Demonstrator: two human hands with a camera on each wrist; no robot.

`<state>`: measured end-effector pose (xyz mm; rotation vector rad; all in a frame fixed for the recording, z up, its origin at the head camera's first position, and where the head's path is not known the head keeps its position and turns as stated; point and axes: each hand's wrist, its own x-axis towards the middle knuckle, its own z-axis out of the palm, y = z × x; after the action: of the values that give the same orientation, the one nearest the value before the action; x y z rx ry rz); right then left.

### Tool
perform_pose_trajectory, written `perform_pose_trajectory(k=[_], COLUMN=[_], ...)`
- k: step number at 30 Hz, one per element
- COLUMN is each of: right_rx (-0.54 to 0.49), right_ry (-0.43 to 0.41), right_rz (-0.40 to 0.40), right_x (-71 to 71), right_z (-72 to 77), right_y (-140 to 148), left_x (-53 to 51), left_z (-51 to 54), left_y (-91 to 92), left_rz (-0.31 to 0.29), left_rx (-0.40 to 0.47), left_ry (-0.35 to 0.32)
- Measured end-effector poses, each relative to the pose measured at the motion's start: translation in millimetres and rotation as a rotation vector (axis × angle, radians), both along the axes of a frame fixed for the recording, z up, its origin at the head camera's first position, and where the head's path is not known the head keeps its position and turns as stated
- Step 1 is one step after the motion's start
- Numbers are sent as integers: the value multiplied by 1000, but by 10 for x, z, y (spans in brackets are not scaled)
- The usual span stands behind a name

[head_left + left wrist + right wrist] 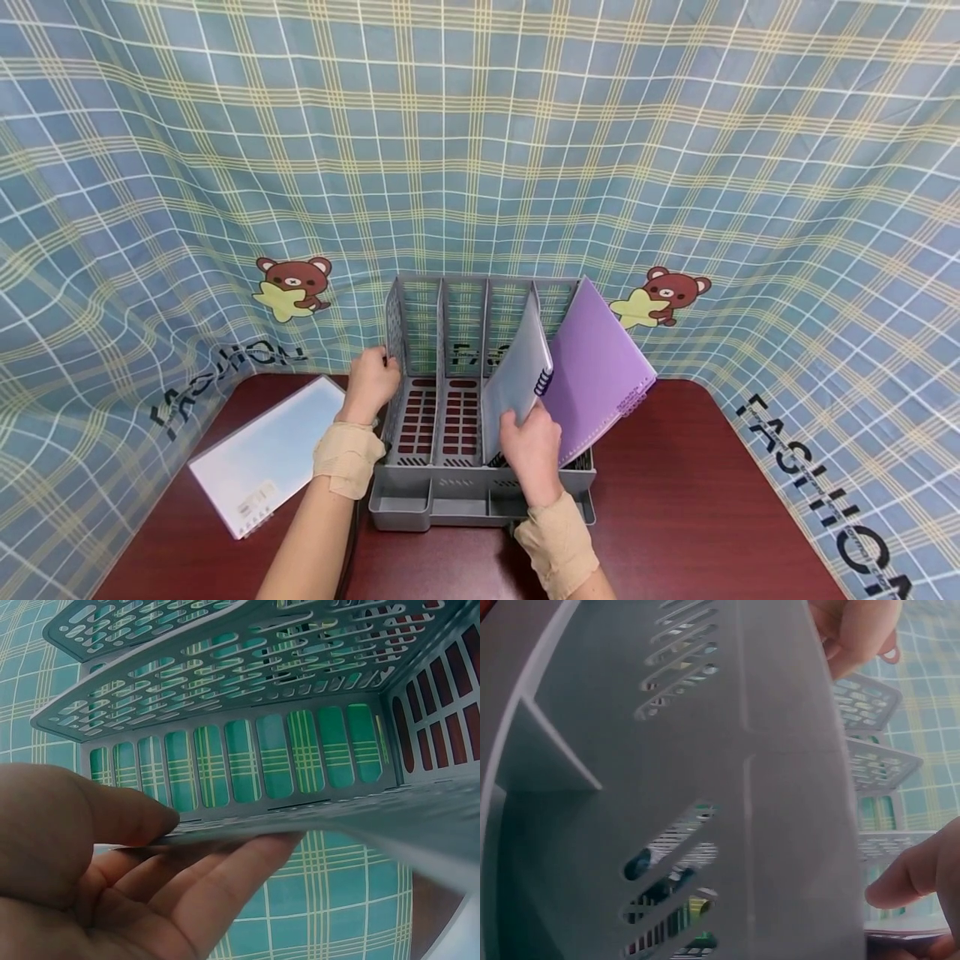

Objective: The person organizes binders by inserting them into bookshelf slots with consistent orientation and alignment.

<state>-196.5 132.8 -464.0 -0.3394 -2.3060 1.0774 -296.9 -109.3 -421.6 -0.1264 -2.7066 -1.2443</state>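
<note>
"One left hand (372, 383) I see on my remote screen; its thumb and fingers pinch the left side wall of the grey organizer (480, 481). And how is the right hand (531, 446), please?"

"It is well apart from the left one. From my station, I see it gripping the pale translucent notebook (517, 367) at the lower near edge. This notebook stands tilted in the third compartment from the left, with dark rings at its near side."

"Which other notebooks do you see?"

"The purple notebook (600, 367) leans toward the right in the fourth compartment. The blue-white notebook (266, 454) lies on the tabletop (697, 500), left of the organizer."
</note>
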Motion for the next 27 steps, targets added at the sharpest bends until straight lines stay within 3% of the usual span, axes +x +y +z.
perform_pose_trajectory(k=[6, 13, 27], right_rx=[-7, -54, -110], right_ry=[42, 91, 132], right_rz=[-42, -58, -55], right_x=[25, 87, 236], right_z=[70, 196, 425], right_y=[36, 74, 126], left_x=[21, 119, 379], left_z=[12, 121, 304], left_y=[7, -23, -250], left_rz=[-16, -45, -52], left_rx=[20, 22, -23], left_ry=[-45, -128, -68])
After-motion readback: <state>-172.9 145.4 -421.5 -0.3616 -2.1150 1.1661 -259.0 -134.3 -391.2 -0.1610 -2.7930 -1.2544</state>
